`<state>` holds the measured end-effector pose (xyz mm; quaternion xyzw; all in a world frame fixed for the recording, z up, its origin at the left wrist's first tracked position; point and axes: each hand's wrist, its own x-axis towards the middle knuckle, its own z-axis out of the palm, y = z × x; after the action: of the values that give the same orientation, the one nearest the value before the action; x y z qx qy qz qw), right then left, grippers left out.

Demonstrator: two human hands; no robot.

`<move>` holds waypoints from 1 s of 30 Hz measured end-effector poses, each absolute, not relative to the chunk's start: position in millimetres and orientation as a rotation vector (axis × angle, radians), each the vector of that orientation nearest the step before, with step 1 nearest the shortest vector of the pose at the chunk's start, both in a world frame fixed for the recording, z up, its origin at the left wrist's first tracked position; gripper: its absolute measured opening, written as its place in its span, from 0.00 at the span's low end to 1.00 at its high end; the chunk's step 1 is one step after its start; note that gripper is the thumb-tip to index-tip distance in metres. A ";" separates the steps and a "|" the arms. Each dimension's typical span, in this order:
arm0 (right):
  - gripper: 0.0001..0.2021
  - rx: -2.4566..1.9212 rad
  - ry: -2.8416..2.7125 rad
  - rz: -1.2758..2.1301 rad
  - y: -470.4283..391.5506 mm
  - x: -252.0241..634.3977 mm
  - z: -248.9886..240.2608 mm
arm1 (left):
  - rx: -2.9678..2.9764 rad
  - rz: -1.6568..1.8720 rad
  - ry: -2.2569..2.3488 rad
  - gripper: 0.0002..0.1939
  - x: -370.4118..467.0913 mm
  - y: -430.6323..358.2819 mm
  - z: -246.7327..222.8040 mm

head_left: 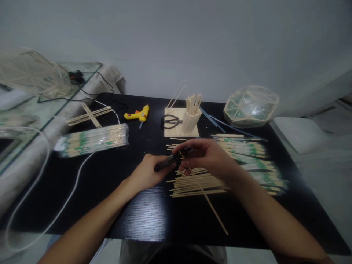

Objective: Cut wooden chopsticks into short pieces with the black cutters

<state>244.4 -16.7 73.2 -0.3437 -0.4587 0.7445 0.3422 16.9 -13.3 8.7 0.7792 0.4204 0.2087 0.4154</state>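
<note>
Near the middle of the table, my left hand (pixel 150 168) is closed round one end of a slim black hand tool (pixel 173 160); its exact kind is hard to make out. My right hand (pixel 205 156) is closed on a thin bamboo stick (pixel 209 201), fingers bent by the tool's far end. The stick's upper end meets the tool, and its long lower part slants down toward the table's front edge. Under and beside my right hand lie several loose bamboo sticks (pixel 196 185) and clear packets of sticks with green print (pixel 244 146).
Behind my hands, a wooden board (pixel 170 132) bears black-handled scissors (pixel 170 121) and a holder full of sticks (pixel 189 123). A yellow glue gun (pixel 139 114) and a wrapped stick bundle (pixel 95 140) lie left. A faceted stick frame (pixel 251 106) stands back right. A white cable (pixel 74 187) loops left.
</note>
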 end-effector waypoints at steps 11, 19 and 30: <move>0.15 -0.894 -1.176 1.929 -17.2 243.9 72.0 | 1.944 0.545 1.086 0.18 17.0 -13.4 7.6; 0.15 -0.902 -1.185 1.918 -17.5 243.9 71.3 | 1.943 0.535 1.105 0.19 17.2 -12.3 6.2; 0.16 -0.910 -1.188 1.903 -17.5 243.6 68.4 | 1.911 0.527 1.149 0.22 15.5 -12.6 7.6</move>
<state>243.6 -17.5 68.4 -0.3516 -0.4594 0.7355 0.3527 15.5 -12.6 7.6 0.7597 0.4570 0.2094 0.4125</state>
